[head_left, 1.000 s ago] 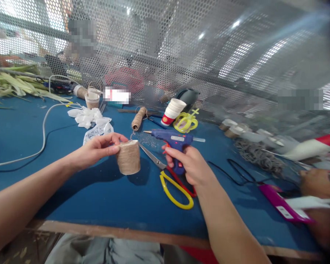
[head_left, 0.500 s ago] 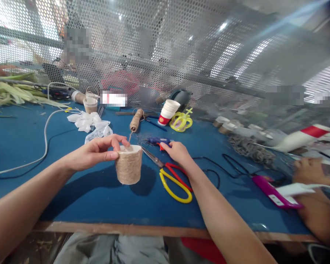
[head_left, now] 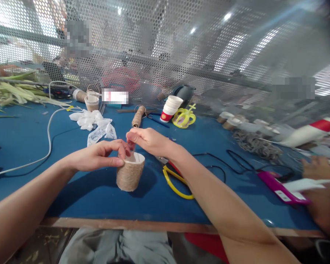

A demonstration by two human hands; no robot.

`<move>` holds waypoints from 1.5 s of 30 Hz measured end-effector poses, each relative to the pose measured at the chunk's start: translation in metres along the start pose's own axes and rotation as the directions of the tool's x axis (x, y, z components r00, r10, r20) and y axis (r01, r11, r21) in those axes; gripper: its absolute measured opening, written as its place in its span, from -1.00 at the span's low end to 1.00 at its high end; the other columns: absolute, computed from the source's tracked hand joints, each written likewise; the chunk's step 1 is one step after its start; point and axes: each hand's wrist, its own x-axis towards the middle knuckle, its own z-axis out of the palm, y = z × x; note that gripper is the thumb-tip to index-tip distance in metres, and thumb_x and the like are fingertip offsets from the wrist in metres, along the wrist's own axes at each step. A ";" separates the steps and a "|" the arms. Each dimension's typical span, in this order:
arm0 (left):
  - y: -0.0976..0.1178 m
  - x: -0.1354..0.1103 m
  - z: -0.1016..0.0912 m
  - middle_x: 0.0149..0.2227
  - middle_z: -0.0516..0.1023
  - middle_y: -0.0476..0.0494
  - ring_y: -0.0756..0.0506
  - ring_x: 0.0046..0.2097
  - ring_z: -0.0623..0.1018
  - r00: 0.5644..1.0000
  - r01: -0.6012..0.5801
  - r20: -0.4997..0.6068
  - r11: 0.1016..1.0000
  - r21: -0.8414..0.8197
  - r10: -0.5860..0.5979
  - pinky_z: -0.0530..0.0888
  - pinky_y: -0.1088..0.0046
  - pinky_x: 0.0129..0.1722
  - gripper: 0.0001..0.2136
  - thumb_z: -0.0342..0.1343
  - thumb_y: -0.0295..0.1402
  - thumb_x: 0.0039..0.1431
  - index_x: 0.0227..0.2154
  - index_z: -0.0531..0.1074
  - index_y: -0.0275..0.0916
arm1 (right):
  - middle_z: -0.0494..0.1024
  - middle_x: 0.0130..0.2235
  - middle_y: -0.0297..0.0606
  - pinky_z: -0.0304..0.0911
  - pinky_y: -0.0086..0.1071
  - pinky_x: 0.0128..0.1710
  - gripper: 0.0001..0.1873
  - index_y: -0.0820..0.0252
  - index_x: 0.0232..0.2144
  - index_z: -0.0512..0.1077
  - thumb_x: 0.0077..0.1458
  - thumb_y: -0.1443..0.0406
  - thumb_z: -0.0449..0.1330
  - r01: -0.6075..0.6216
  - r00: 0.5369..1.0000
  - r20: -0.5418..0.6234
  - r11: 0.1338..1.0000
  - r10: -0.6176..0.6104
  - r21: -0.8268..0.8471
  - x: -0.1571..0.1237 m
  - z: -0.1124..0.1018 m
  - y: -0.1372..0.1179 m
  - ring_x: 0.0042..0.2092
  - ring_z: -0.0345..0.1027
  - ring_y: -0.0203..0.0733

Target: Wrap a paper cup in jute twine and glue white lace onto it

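Note:
My left hand (head_left: 101, 156) pinches the rim of a paper cup (head_left: 129, 175) wrapped in brown twine, white inside and tilted slightly above the table. My right hand (head_left: 147, 139) is closed just over the cup's opening, its fingertips close to my left fingers. What it pinches is hidden; it is in line with the twine roll (head_left: 138, 116) lying behind. Scissors (head_left: 178, 186) with one yellow and one red handle lie under my right forearm, partly covered. The blue glue gun is almost wholly hidden behind my right hand.
White plastic bags (head_left: 92, 124) lie left of centre. Stacked paper cups (head_left: 171, 109) and a yellow crown (head_left: 184, 117) stand at the back. Rightward are a magenta power strip (head_left: 283, 189), black cable, grey cord (head_left: 257, 145) and another person's hand (head_left: 319, 168). A mesh screen (head_left: 154, 47) rises behind.
My right hand has let go of the glue gun and moved left to the cup's rim, covering the twine strand. My left hand still holds the cup, now slightly lower and more tilted.

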 end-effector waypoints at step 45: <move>-0.007 0.000 -0.001 -0.16 0.49 -0.20 -0.17 -0.08 0.44 0.978 0.174 -0.050 0.931 -0.322 -0.200 0.35 0.32 -0.08 -0.76 0.21 -0.20 0.00 -0.45 0.44 -0.31 | 0.39 -0.51 -0.39 0.15 -0.49 -0.42 -0.82 0.21 -0.51 0.36 0.09 0.27 0.12 -0.169 0.965 -0.157 0.958 0.209 0.234 -0.064 0.019 -0.013 -0.44 0.23 -0.36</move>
